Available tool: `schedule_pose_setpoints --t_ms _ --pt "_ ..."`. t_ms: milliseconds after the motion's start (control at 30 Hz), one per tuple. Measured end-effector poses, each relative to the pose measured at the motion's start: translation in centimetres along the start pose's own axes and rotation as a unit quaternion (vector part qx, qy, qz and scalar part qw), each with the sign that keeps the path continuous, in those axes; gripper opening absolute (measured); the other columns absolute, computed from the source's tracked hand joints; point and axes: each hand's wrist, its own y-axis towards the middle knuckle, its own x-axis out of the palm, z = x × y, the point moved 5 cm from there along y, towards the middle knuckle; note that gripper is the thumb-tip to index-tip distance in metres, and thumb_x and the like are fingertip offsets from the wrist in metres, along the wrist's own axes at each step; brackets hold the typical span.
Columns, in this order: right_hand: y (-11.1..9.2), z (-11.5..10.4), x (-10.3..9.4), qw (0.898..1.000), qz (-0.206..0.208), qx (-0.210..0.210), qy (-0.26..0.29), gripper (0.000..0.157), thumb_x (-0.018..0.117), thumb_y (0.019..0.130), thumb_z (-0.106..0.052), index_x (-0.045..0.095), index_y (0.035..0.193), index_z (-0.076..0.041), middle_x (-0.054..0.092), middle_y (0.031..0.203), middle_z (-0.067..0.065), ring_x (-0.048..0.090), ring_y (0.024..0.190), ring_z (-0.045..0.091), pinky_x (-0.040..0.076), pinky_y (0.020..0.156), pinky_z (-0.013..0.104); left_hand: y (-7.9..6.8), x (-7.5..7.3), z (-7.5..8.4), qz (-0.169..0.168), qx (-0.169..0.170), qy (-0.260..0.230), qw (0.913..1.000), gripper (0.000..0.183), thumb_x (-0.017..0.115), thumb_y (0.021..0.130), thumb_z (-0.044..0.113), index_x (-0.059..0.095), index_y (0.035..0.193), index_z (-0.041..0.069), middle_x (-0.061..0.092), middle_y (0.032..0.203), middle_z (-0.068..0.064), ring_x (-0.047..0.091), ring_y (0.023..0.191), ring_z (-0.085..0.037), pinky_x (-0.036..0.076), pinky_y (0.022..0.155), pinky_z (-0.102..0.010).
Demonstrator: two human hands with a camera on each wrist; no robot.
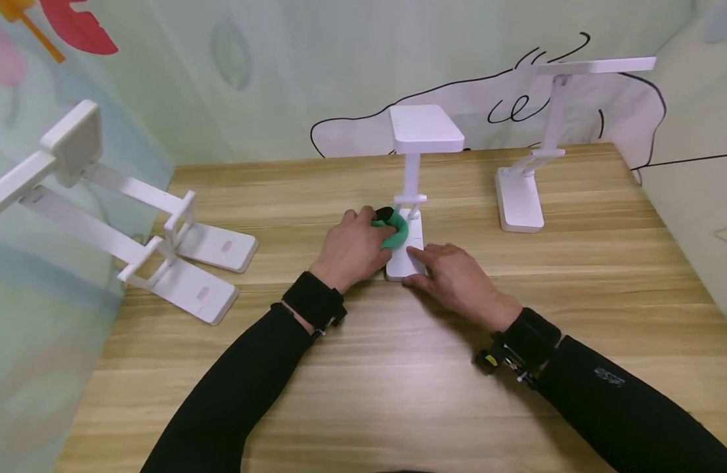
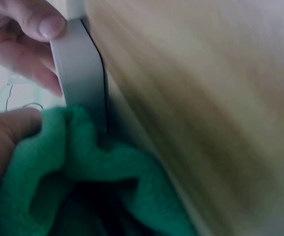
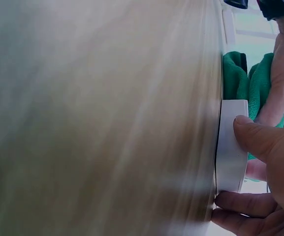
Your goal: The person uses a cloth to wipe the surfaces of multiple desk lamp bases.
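A white desk lamp (image 1: 423, 128) stands upright at the middle of the table, its flat base (image 1: 406, 264) between both hands. My left hand (image 1: 354, 248) grips a bunched green cloth (image 1: 400, 228) against the left side and top of that base. In the left wrist view the folded cloth (image 2: 107, 162) touches the base's edge (image 2: 80, 64). My right hand (image 1: 458, 279) holds the base's front right corner, with the thumb (image 3: 252, 135) on the front face and the fingers at the right side.
Two more white desk lamps (image 1: 198, 289) (image 1: 218, 246) stand at the left with tilted arms and heads. Another lamp (image 1: 519, 200) is at the back right. A patterned curtain (image 1: 268, 79) hangs behind the wooden table (image 1: 363, 381).
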Motion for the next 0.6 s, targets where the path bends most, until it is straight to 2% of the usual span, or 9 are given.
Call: schedule_pose_setpoints --t_ms 100,200,267,333,367,400,500,567,600 --pt "-0.1 0.0 0.0 1.0 0.002 -0.003 0.005 0.058 0.071 0.087 -0.038 0.058 0.131 -0.002 0.067 0.092 0.011 0.059 0.08 0.023 0.051 0.079 0.044 0.2 0.6 -0.8 -0.04 -0.049 -0.019 0.9978 0.032 0.055 0.091 0.034 0.07 0.113 0.016 0.057 0.104 -0.014 0.047 0.078 -0.026 0.05 0.057 -0.038" --pt "-0.1 0.1 0.0 1.0 0.002 -0.003 0.014 0.058 0.071 0.087 -0.037 0.057 0.132 -0.002 0.068 0.098 0.014 0.059 0.081 0.023 0.052 0.076 0.044 -0.2 1.0 -2.2 -0.067 -0.109 -0.033 0.9913 0.033 0.052 0.092 0.036 0.072 0.102 0.011 0.056 0.098 -0.015 0.05 0.077 -0.028 0.05 0.057 -0.04" --pt "-0.1 0.2 0.0 1.0 -0.001 -0.002 0.021 0.059 0.071 0.087 -0.037 0.056 0.133 -0.002 0.069 0.103 0.017 0.061 0.085 0.024 0.053 0.077 0.045 -0.7 0.8 -3.2 -0.068 -0.15 -0.043 0.9853 0.033 0.05 0.092 0.035 0.071 0.098 0.011 0.056 0.098 -0.016 0.052 0.078 -0.03 0.05 0.057 -0.042" --pt "-0.1 0.3 0.1 1.0 -0.001 -0.001 0.024 0.059 0.071 0.087 -0.036 0.056 0.133 -0.002 0.068 0.108 0.019 0.062 0.09 0.026 0.053 0.079 0.046 -0.9 0.3 -3.8 -0.053 -0.171 -0.061 0.9819 0.032 0.051 0.092 0.034 0.071 0.104 0.013 0.057 0.102 -0.016 0.054 0.082 -0.031 0.05 0.058 -0.042" --pt "-0.1 0.4 0.0 1.0 -0.001 -0.001 0.024 0.059 0.071 0.087 -0.036 0.056 0.133 -0.002 0.068 0.109 0.019 0.063 0.092 0.027 0.053 0.08 0.046 -1.0 0.0 -3.8 -0.043 -0.17 -0.073 0.9818 0.032 0.052 0.092 0.033 0.071 0.108 0.014 0.057 0.104 -0.016 0.054 0.085 -0.031 0.05 0.059 -0.042" --pt "-0.1 0.4 0.0 1.0 -0.001 0.0 0.024 0.059 0.071 0.087 -0.036 0.056 0.133 -0.002 0.068 0.109 0.019 0.063 0.091 0.026 0.053 0.079 0.046 -0.9 -0.2 -3.7 -0.034 -0.154 -0.079 0.9842 0.033 0.053 0.092 0.033 0.07 0.114 0.015 0.058 0.108 -0.016 0.055 0.088 -0.031 0.051 0.063 -0.042" --pt "-0.2 0.5 -0.1 1.0 -0.004 0.001 0.02 0.058 0.07 0.088 -0.036 0.056 0.133 -0.003 0.068 0.099 0.013 0.059 0.081 0.022 0.052 0.073 0.043 -0.5 -0.4 -2.0 -0.027 -0.063 -0.079 0.9945 0.039 0.055 0.091 0.032 0.066 0.125 0.017 0.057 0.119 -0.016 0.053 0.096 -0.03 0.052 0.071 -0.041" --pt "-0.3 0.4 -0.1 1.0 -0.005 0.0 0.017 0.058 0.07 0.088 -0.037 0.056 0.133 -0.003 0.065 0.091 0.009 0.055 0.075 0.02 0.051 0.07 0.041 -0.2 -0.2 -0.9 -0.027 -0.003 -0.067 0.9974 0.04 0.056 0.091 0.032 0.064 0.128 0.019 0.056 0.125 -0.017 0.051 0.1 -0.03 0.053 0.074 -0.04" --pt "-0.2 0.4 -0.2 1.0 -0.006 0.0 0.016 0.057 0.069 0.088 -0.037 0.056 0.133 -0.004 0.064 0.089 0.007 0.053 0.073 0.019 0.051 0.069 0.04 -0.1 0.0 -0.6 -0.026 0.012 -0.06 0.9978 0.04 0.056 0.092 0.032 0.064 0.129 0.019 0.055 0.127 -0.018 0.051 0.102 -0.03 0.053 0.075 -0.04"
